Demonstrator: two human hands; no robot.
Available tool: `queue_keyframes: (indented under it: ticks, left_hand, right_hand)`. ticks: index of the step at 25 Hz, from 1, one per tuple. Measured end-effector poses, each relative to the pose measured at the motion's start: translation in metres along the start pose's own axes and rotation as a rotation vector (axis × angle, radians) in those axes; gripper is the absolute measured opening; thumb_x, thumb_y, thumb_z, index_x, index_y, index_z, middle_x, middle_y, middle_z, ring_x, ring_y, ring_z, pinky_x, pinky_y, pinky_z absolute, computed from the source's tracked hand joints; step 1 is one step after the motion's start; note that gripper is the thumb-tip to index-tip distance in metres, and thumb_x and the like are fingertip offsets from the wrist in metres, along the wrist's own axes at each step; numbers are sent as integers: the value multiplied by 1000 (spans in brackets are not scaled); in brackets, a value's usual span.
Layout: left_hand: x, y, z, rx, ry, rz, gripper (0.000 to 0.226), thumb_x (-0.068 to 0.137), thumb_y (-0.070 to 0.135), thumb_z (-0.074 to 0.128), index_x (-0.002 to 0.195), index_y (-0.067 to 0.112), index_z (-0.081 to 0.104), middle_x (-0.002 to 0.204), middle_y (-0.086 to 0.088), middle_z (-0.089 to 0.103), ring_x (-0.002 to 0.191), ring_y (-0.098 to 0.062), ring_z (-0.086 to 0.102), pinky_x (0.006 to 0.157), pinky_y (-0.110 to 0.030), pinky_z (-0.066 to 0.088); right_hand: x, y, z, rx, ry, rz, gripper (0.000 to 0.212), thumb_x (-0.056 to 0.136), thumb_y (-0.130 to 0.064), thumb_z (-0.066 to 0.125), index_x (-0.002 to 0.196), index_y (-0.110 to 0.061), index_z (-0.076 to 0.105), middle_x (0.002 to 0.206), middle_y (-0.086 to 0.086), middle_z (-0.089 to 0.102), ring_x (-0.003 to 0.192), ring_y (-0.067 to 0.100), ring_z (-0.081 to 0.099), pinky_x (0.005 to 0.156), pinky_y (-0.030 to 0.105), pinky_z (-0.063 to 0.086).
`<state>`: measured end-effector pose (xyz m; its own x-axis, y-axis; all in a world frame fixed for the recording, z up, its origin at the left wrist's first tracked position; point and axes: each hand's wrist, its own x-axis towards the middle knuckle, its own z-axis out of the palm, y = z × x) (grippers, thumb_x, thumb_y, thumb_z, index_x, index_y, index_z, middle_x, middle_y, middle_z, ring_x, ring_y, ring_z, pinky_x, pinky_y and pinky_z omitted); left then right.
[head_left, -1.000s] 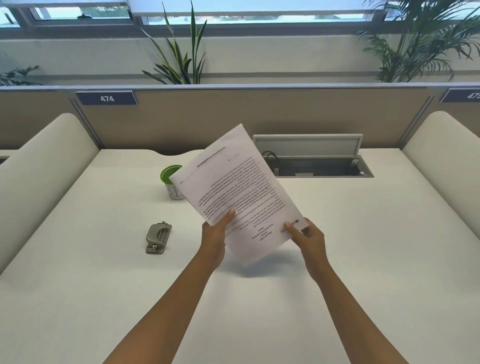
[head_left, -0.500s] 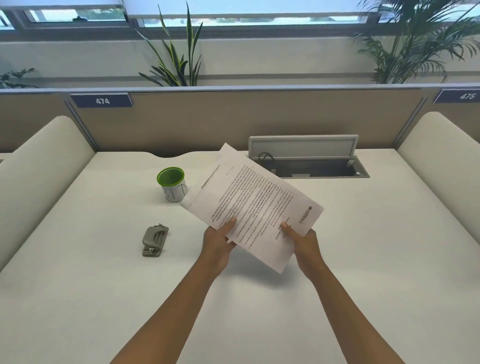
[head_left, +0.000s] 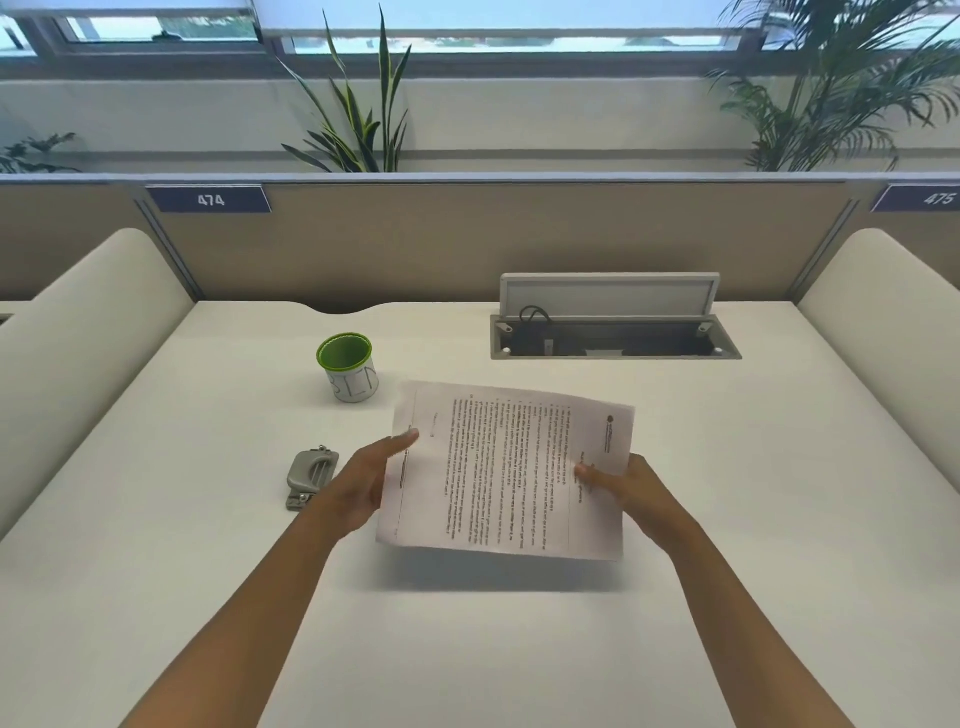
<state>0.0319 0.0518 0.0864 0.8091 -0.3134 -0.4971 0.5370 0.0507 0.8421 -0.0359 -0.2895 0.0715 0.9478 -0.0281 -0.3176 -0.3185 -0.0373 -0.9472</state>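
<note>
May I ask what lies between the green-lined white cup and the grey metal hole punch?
In the head view, only bare white desk separates that cup and hole punch.

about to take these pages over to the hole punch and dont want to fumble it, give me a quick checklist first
1. Grip, left hand: pinches the sheets at their left edge: ok.
2. Grip, right hand: pinches their right edge: ok.
3. Pages squared up: a strip along the left edge may be a second page out of line: cannot tell.
4. Clearance: the sheets are held off the desk, shadow beneath: ok.
5. Target: the hole punch lies flat just left of the left hand, nothing on it: ok.
6. Obstacles: the cup stands apart from sheets and punch: ok.
</note>
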Motion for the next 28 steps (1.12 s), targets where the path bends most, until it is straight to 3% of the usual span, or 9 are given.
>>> queue_keyframes:
  ticks: [4,9,13,16,22,25,28]
  left_hand:
    - [-2,-1,16,55,62,79,34,87,23,73,118,13,69,111,-9,76,100,-30,74,79,-41,59]
    - [2,-2,20,75,145,241,40,73,21,85,109,11,73,106,-6,78,101,-27,73,86,-41,58]
    - [2,-4,25,148,188,347,22,81,17,80,102,19,75,101,1,79,93,-16,73,78,-29,57]
    - [3,-9,23,160,218,392,22,81,11,79,100,21,73,95,4,79,87,-12,73,71,-21,56]
    - [7,-27,19,209,175,369,28,81,11,80,104,23,71,101,3,78,97,-13,73,75,-22,57]
    - [9,-34,19,223,157,366,30,81,11,80,106,25,70,105,3,77,100,-13,71,84,-29,57]
    - [9,-32,20,198,157,375,32,81,8,79,105,27,69,101,8,77,96,-9,71,79,-24,56]
  right_hand:
    - [3,-1,12,-22,49,-19,25,91,-26,72,113,-14,72,106,1,79,96,22,76,80,34,61]
    - [5,-9,21,16,222,-155,15,94,-24,69,107,-18,71,102,-4,76,92,11,72,64,15,57]
    - [4,-8,23,33,248,-200,7,95,-21,67,98,-26,70,98,-6,76,79,0,72,66,17,58]
    - [2,-4,22,34,245,-216,11,96,-19,65,101,-28,69,98,-8,75,84,1,71,69,18,58]
    - [2,12,20,-9,184,-149,8,93,-27,70,100,-25,73,102,-7,77,96,14,72,77,22,58]
    - [3,17,19,2,189,-133,9,93,-26,70,101,-28,73,102,-9,77,98,13,71,79,22,54]
    - [4,16,17,12,200,-145,10,94,-24,70,102,-29,72,106,-7,76,98,11,71,79,22,53]
